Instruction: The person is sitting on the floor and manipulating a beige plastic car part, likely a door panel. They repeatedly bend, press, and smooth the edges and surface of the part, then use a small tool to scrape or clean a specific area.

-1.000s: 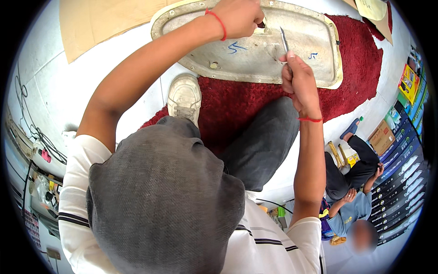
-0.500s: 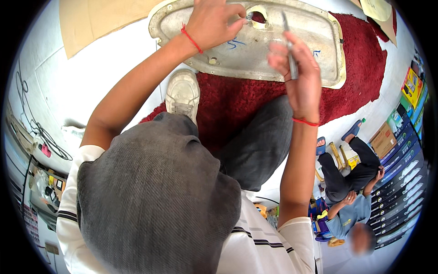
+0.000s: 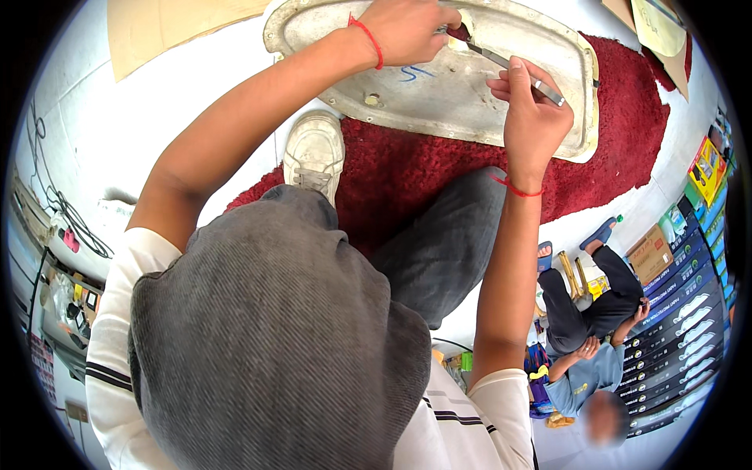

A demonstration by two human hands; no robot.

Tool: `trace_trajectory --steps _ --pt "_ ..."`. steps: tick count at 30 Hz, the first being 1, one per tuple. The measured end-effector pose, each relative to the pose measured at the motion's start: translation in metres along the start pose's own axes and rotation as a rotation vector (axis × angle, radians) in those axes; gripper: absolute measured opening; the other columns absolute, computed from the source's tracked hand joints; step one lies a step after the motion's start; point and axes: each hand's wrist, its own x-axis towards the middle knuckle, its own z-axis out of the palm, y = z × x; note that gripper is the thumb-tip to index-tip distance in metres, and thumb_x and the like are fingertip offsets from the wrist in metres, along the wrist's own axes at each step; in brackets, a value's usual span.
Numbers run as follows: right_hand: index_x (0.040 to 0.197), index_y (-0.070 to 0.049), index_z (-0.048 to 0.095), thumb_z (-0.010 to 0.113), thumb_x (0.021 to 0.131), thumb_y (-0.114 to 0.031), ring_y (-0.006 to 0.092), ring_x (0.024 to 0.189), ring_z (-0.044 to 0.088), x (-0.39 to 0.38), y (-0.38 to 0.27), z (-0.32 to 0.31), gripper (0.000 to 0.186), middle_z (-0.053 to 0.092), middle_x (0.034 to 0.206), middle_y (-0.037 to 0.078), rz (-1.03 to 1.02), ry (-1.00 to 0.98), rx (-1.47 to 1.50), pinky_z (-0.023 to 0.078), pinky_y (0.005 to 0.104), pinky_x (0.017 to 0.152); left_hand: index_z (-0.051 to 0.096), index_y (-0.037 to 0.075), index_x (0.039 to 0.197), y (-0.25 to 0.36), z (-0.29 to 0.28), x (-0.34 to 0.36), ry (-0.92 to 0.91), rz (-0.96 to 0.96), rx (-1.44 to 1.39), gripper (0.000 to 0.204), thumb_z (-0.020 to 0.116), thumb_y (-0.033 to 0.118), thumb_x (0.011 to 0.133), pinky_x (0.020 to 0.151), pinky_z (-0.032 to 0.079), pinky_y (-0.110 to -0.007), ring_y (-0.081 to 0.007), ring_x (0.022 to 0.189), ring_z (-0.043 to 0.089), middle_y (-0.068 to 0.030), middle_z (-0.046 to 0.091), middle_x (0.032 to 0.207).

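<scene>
A large off-white panel [image 3: 470,102] with rounded corners, a holed rim and blue pen marks lies on a red shaggy rug [image 3: 627,133]. My left hand [image 3: 407,31] rests over it, fingers closed at the left edge of a cut-out hole [image 3: 459,31]; whatever they pinch there is hidden. In my right hand [image 3: 534,117] is a slim silver cutter knife [image 3: 548,92], gripped between thumb and fingers. Its dark tip points up and left to the hole's lower right edge, close to my left fingertips.
A cardboard sheet [image 3: 180,31] lies at the upper left. My shoe [image 3: 315,149] stands beside the panel. Black cable [image 3: 66,219] is on the left floor. At the right, a person [image 3: 595,368] sits near stacked boxes [image 3: 681,321] and yellow-handled tools [image 3: 576,274].
My right hand has turned the knife from upright to slanting and brought its tip to the hole. My left hand has shifted right along the hole's edge.
</scene>
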Motion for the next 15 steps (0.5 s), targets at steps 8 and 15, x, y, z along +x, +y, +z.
trace_trajectory --steps 8,15 --pt "0.099 0.008 0.076 0.072 0.098 -0.016 0.0106 0.068 0.072 0.007 0.002 0.003 0.024 0.076 0.073 0.011 -0.031 -0.049 -0.183 0.056 0.0242 0.064 0.079 0.010 0.100 0.000 0.006 0.001 -0.021 -0.018 0.009 0.022 0.073 0.022 0.083 0.120 0.020 -0.069 -0.0481 0.152 0.028 -0.0264 0.033 0.164" --pt "0.098 0.008 0.076 0.072 0.098 -0.017 0.0139 0.069 0.076 0.019 -0.005 0.001 0.026 0.076 0.071 0.012 -0.029 -0.134 -0.255 0.055 0.0256 0.063 0.061 0.004 0.109 0.003 0.000 -0.002 0.091 -0.094 -0.022 0.038 0.076 0.018 0.077 0.119 0.021 -0.066 -0.0495 0.150 0.028 -0.0303 0.031 0.163"
